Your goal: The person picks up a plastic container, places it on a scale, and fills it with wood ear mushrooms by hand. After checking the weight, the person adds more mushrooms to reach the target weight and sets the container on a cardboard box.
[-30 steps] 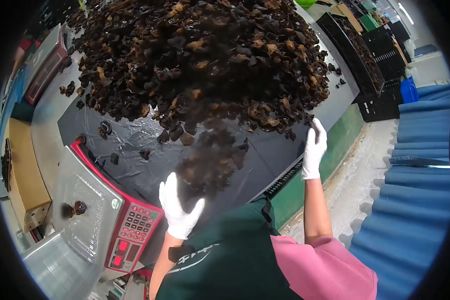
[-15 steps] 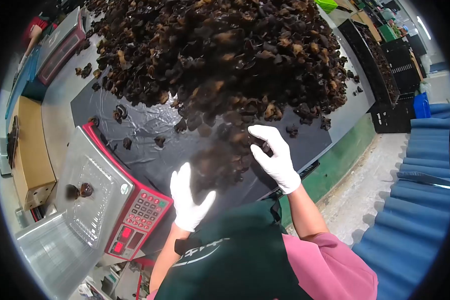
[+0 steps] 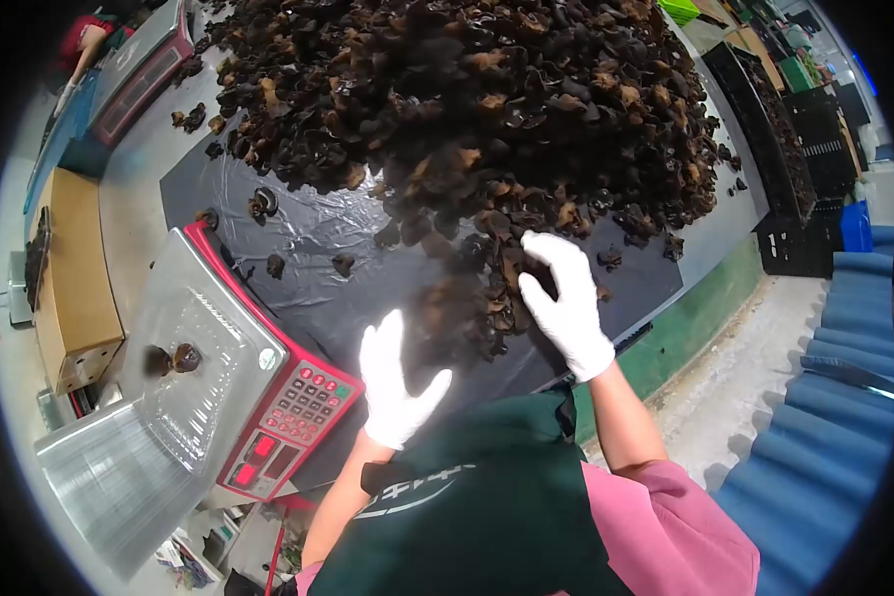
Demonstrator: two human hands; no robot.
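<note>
White gloves cover both hands. My left hand (image 3: 392,382) is open on the dark sheet's near side, thumb spread from the fingers, with nothing in it. Dark brown wood-ear-like pieces (image 3: 502,288) lie between the hands, partly blurred. My right hand (image 3: 569,303) rests at their right edge, its fingers and thumb apart and touching them. Beyond the hands rises a large heap of the same dark pieces (image 3: 566,119). A red and silver scale (image 3: 238,348) stands left of my left hand, with small dark pieces (image 3: 186,358) on its tray.
A cardboard box (image 3: 74,283) and a second scale (image 3: 139,70) are at the left. Clear plastic containers (image 3: 109,477) lie near the scale. Black crates (image 3: 765,129) stand at the right, near blue curtain-like material (image 3: 815,417). Part of another person (image 3: 84,45) shows at the upper left.
The view has shifted, so the table and heap appear slightly further right. My right hand's fingers have moved a little over the pieces; both hands remain spread.
</note>
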